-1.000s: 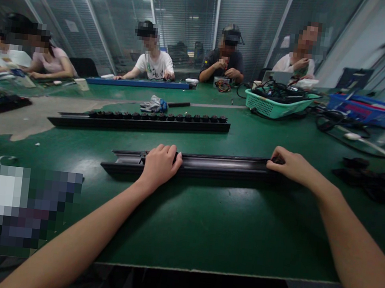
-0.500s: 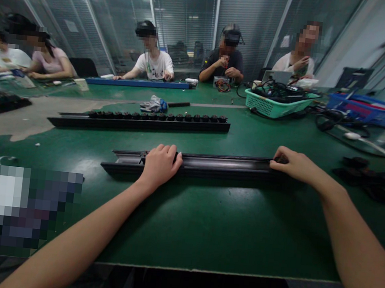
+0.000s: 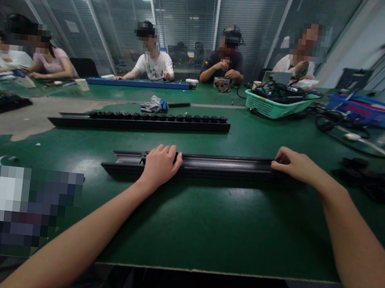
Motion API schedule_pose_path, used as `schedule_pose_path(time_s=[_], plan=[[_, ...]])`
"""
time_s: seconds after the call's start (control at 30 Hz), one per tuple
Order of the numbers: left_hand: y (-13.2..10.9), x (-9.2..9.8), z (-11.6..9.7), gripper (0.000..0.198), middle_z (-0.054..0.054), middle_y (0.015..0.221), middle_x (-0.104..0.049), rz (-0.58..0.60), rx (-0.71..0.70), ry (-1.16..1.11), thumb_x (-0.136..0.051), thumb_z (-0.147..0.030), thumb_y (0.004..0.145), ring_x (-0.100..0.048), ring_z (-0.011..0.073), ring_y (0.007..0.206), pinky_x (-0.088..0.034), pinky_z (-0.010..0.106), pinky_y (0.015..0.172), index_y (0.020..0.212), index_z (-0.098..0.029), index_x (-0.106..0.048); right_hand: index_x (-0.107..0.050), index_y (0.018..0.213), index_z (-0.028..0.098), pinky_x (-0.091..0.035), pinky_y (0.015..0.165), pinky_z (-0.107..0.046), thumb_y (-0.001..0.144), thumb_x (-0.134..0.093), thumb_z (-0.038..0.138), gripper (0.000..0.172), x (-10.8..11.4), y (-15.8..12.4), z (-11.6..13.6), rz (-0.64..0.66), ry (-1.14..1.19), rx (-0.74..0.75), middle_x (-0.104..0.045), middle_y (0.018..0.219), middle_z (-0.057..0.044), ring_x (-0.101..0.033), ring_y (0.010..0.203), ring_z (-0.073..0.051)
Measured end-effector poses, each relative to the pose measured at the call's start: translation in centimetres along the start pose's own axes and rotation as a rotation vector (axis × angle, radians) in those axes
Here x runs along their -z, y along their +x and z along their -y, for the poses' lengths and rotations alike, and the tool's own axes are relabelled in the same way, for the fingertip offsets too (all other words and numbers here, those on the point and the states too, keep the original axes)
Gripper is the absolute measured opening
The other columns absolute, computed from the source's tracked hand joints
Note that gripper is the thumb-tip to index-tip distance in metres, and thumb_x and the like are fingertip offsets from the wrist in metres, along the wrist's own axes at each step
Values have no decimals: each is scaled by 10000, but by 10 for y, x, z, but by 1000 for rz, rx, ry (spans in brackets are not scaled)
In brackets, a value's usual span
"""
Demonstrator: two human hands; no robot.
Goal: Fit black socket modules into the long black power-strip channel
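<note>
A long black channel rail [image 3: 224, 164] lies lengthwise in front of me, its hollow side up. My left hand [image 3: 161, 161] is closed over its left part, fingers curled across the channel. Small black pieces [image 3: 143, 155] peek out beside those fingers, mostly hidden. At the rail's right end, my right hand [image 3: 290, 162] pinches a small black round part [image 3: 283, 159] at the channel's mouth; how far in it sits is hidden. Farther back lies a second black rail [image 3: 139, 124], with a row of several black round modules [image 3: 171, 117] in it.
Loose black parts [image 3: 374, 179] lie in a pile to the right. Behind are a green basket [image 3: 272, 107] of cables, a blue basket [image 3: 368, 109] and a grey-blue glove [image 3: 154, 104]. A blurred-out item [image 3: 34, 210] is at front left. Several people sit across the green table [image 3: 218, 229].
Both hands stay nearly in place. The right hand has shifted very slightly to the right, and a little more of the round part shows.
</note>
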State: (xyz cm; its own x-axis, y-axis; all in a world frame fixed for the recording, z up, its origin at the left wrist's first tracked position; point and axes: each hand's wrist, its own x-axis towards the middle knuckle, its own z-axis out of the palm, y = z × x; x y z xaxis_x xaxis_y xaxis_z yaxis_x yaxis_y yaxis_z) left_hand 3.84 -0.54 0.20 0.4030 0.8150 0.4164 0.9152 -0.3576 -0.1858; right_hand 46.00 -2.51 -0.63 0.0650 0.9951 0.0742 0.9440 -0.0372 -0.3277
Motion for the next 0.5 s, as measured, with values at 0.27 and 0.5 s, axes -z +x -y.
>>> schedule_pose_path(time_s=[0.27, 0.5], plan=[[0, 0, 0, 384, 111, 902, -671, -2, 3, -7, -278, -404, 989, -578, 259, 882, -396, 356, 715, 928, -175, -580, -530, 906, 216, -430, 705, -334, 790, -532, 506, 312, 6, -3, -1, 44, -52, -61, -650, 894, -102, -589, 800, -234], [0, 1, 0, 381, 112, 904, -674, 2, 6, -5, -278, -404, 987, -580, 259, 882, -400, 354, 710, 928, -177, -579, -546, 899, 224, -435, 695, -333, 775, -546, 519, 320, 6, -1, -6, 36, -56, -78, -654, 885, -92, -594, 799, -236]])
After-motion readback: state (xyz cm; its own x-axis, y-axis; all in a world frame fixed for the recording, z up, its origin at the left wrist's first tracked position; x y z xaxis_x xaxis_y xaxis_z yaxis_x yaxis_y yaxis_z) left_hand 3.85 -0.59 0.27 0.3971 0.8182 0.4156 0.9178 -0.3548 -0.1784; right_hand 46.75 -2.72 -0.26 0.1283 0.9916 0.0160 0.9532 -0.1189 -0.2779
